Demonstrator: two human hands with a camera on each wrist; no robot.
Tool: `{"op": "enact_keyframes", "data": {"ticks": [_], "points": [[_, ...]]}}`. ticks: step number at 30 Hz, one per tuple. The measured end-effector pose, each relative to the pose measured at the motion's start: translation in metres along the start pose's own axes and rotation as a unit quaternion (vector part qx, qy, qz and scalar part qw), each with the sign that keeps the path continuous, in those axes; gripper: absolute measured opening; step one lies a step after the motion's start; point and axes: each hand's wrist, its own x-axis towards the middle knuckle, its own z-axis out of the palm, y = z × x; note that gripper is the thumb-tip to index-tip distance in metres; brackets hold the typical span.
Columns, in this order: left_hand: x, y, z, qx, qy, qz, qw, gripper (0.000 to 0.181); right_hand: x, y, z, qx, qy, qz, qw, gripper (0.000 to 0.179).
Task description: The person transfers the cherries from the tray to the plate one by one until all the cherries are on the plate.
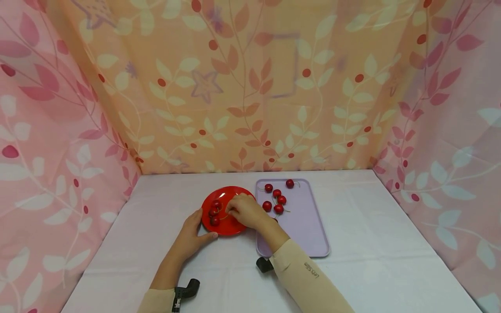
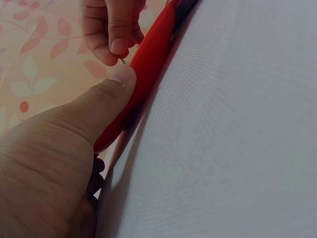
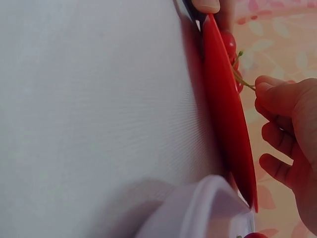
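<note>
A red plate (image 1: 228,228) lies on the white-covered table, with three cherries (image 1: 215,221) near its left side. My left hand (image 1: 189,238) holds the plate at its left and near rim. In the left wrist view the thumb (image 2: 121,74) presses on the rim, while the other fingers are mostly hidden. Over the plate, my right hand (image 1: 245,211) pinches the end of a thin green cherry stem (image 3: 243,82) between thumb and forefinger. That stem runs down to the cherries (image 3: 229,44) in the plate.
To the plate's right, close beside it, stands a lilac tray (image 1: 303,234) with several stemmed cherries (image 1: 278,209) toward its far left part. My right forearm crosses the tray's left edge and covers part of it. Patterned curtains (image 1: 242,87) enclose the table at the back and sides.
</note>
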Motion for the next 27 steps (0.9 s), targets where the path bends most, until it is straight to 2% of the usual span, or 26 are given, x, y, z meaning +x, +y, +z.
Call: {"op": "enact_keyframes", "data": {"ticks": [12,18,27], "points": [[0.001,-0.002,0.001,0.002,0.003,0.019,0.9998,0.1,-0.013,-0.01,-0.02,0.011,0.026,-0.007,0.9996,0.013],[0.002,-0.001,0.001,0.002,0.003,0.016,0.9999,0.099,-0.025,-0.015,-0.034,0.015,0.037,0.005,0.9992,0.013],[0.001,0.001,0.001,0.0,0.0,0.009,1.0,0.101,-0.042,-0.015,-0.045,0.003,0.051,-0.01,0.9986,0.011]]}}
